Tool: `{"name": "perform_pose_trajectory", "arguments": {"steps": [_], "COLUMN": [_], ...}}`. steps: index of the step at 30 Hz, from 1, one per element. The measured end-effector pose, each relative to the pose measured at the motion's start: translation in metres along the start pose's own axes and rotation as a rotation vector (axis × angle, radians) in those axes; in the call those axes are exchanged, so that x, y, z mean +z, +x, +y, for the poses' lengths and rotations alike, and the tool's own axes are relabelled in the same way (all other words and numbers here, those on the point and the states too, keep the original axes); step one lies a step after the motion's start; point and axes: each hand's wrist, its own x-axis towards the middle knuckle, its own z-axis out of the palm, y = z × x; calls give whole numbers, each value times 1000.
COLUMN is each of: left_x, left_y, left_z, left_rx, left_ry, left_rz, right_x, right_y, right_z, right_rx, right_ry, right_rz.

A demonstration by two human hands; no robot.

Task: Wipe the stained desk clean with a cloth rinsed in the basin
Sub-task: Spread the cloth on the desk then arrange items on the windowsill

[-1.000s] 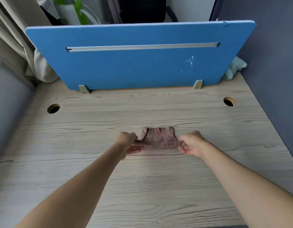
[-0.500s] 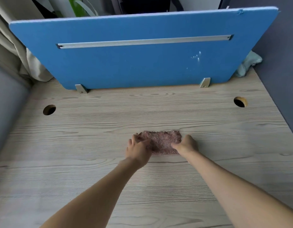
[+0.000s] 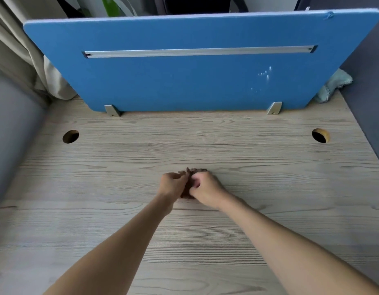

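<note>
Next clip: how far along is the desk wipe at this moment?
Done: the brown cloth is on the desk, whose visible woodgrain shows no obvious stain. In hand: the left hand and right hand both grip the brown cloth, bunched between them at mid-desk. Left: any wiping pass. No basin is in view, so I cannot tell if it was rinsed. White specks mark the blue divider.
</note>
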Motion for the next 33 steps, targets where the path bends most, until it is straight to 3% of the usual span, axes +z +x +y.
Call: {"name": "perform_pose_trajectory", "arguments": {"steps": [2,8,17,20,26,33], "left_x": [-5,1,15,22,27,-16], "left_y": [8,14,5,0,-3,-25], "left_z": [-13,-25,-26,-30,-32,8], "left_rx": [0,144,238,293,328,355], "left_ry": [134,444,330,398,611,508], "left_rz": [56,141,47,47,-24,107], "right_x": [-2,3,8,3,7,-10], "right_y": [4,6,1,-3,-10,-16], "right_z": [7,27,40,48,61,4], "right_rx": [71,87,153,201,100,0], "right_ry": [-34,-115,-36,-142,-344,-433], "right_rz": [123,101,128,81,-86,19]}}
